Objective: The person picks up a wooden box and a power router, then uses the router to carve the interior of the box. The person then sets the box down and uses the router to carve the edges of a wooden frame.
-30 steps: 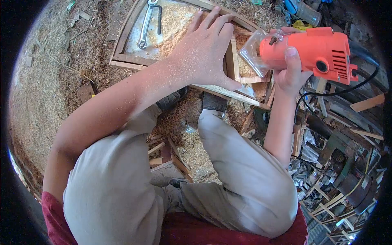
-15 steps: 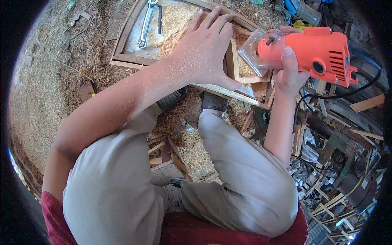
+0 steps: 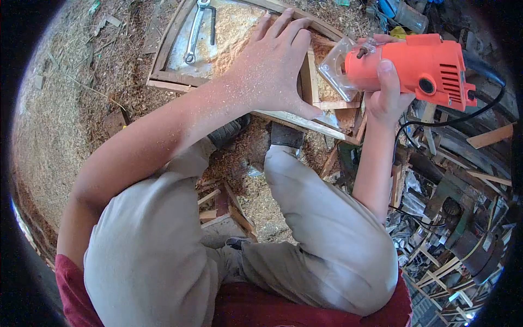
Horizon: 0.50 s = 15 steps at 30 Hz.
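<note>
My right hand (image 3: 388, 90) is wrapped round an orange power tool (image 3: 408, 68) with a clear plastic base, its thumb on the near side of the body. The tool lies on its side over the right end of a wooden frame (image 3: 175, 80). Sawdust-dusted, my left hand (image 3: 275, 71) spreads over the frame's middle, fingers apart towards the far rail and thumb towards the near rail. Beneath it is a wooden piece (image 3: 310, 82), partly covered. A wrench (image 3: 194, 35) lies inside the frame on the left, beside a dark hex key (image 3: 213, 27).
Sawdust (image 3: 76, 109) covers the ground at the left. A black cord (image 3: 452, 124) runs from the tool down the right side. Wood scraps (image 3: 490, 136) and a dark machine (image 3: 476, 250) are at the right. Offcuts (image 3: 239, 218) lie between my legs.
The rear end of the orange tool and its cord have shifted slightly. My left hand looks almost unmoved.
</note>
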Motion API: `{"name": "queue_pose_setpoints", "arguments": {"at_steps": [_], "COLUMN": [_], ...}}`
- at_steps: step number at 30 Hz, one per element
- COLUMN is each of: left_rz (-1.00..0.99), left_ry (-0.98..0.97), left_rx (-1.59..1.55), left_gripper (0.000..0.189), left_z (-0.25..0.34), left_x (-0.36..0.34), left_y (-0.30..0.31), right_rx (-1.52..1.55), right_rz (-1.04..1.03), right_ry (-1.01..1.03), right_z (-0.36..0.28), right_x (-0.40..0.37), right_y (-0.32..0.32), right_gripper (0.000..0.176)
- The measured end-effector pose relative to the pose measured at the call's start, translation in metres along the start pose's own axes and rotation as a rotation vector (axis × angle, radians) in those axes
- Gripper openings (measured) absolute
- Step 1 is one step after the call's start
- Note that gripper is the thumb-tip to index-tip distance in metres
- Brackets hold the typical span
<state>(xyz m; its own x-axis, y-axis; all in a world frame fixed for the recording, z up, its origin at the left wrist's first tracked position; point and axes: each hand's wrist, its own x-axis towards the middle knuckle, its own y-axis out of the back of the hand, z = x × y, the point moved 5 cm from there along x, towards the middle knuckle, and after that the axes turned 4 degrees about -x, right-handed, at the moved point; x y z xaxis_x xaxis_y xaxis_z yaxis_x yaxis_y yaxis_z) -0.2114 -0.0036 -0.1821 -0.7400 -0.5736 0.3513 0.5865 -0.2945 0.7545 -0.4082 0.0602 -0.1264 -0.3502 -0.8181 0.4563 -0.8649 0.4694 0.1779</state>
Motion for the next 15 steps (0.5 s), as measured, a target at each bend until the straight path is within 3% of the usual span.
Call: {"name": "queue_pose_setpoints", "arguments": {"at_steps": [15], "left_rz": [0.010], "left_ry": [0.005], "left_rx": [0.004], "left_gripper": [0.118], "left_z": [0.0003], "left_x": [-0.0004], "left_y": [-0.0005], "right_rx": [-0.017], "right_rz": [0.014], "right_ry": [-0.009], "right_z": [-0.0005], "right_x": [-0.0021], "right_y": [0.0011], "right_gripper": [0.060]}}
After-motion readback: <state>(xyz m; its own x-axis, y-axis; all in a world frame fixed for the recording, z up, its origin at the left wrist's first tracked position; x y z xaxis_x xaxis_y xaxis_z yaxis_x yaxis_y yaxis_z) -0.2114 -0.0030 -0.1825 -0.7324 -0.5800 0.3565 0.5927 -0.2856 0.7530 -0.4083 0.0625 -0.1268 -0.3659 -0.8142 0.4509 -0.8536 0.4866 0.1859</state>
